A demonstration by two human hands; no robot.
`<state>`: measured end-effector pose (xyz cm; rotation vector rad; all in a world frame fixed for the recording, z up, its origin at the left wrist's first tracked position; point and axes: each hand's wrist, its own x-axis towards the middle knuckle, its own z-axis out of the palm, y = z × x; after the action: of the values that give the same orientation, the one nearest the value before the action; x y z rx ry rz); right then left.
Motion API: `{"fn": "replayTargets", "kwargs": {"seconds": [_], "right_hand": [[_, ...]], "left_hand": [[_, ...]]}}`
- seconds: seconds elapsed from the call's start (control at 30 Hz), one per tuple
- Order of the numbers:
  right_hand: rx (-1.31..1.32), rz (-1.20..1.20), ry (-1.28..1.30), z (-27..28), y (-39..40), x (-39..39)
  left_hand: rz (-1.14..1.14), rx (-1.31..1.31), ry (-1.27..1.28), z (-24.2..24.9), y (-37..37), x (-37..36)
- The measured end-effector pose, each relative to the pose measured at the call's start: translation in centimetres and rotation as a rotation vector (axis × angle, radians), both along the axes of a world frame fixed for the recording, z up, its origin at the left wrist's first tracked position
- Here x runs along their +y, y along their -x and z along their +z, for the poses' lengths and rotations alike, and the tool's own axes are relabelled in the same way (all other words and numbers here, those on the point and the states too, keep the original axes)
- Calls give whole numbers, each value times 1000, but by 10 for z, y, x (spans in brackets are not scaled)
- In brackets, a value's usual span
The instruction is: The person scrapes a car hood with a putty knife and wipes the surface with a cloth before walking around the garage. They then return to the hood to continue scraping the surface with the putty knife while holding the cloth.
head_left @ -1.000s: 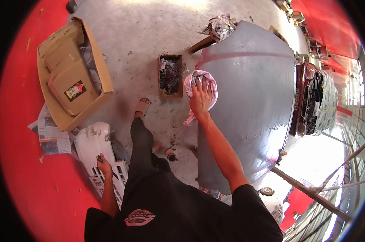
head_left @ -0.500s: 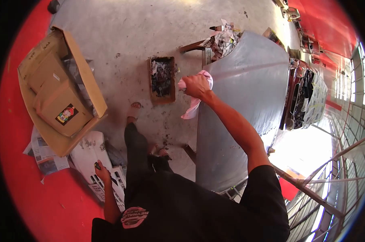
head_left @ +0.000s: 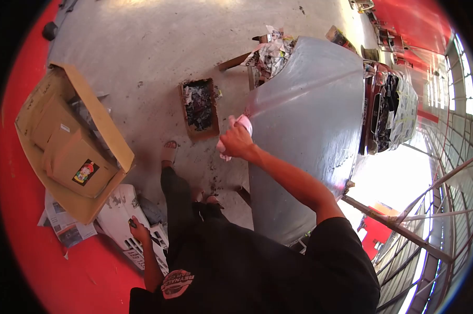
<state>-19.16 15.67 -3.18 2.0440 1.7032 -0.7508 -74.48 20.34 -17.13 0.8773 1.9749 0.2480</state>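
Observation:
A pink cloth (head_left: 244, 124) is bunched in my right hand (head_left: 236, 142), whose fingers are closed round it at the left edge of a large grey curved panel (head_left: 310, 120). Low on the left, my left hand (head_left: 139, 231) is wrapped round a small dark object (head_left: 132, 223), too small to name. Below and beside that hand lies a white car part (head_left: 122, 209) with slots and a number plate.
An open cardboard box (head_left: 105, 125) stands at the left, with newspaper (head_left: 69, 225) under it. A shallow box of dark scraps (head_left: 214, 125) sits on the floor. Crumpled newspaper (head_left: 270, 57) is at the panel's upper end; a partly covered vehicle (head_left: 398, 110) stands beyond.
My right hand has moved down and left along the panel edge with the cloth, which no longer hangs down as far. The whole view has shifted slightly.

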Motion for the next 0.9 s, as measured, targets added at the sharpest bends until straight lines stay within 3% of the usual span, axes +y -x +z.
{"fn": "replayTargets", "kwargs": {"seconds": [0.13,0.2,0.3,0.33,0.43,0.53,0.57,0.63,0.77,0.87,0.9], "right_hand": [[-285,210,-96,-34,46,-103],[-107,-83,-247,-41,63,-109],[170,-434,296,90,84,-53],[240,-567,254,87,86,-56],[48,-811,-255,91,43,-47],[-256,-686,-636,61,-31,-46],[-342,-649,-704,46,-44,-55],[-265,-704,-622,56,-29,-70],[-137,-665,-750,52,39,-124],[-95,-827,-823,54,69,-171],[-234,-857,-841,52,65,-185]], "left_hand": [[2,-21,19,5,-27,17],[-1,-50,46,5,-36,16],[-34,-76,35,12,-48,31],[-35,-81,27,13,-53,35],[-104,-104,13,10,-62,40],[-249,-83,-122,-59,-38,43],[-236,-98,-96,-47,-53,46],[-200,-120,-51,-4,-83,43],[-289,-119,-98,11,-91,34],[-367,-95,-142,14,-78,19],[-389,-84,-141,6,-74,10]]}}
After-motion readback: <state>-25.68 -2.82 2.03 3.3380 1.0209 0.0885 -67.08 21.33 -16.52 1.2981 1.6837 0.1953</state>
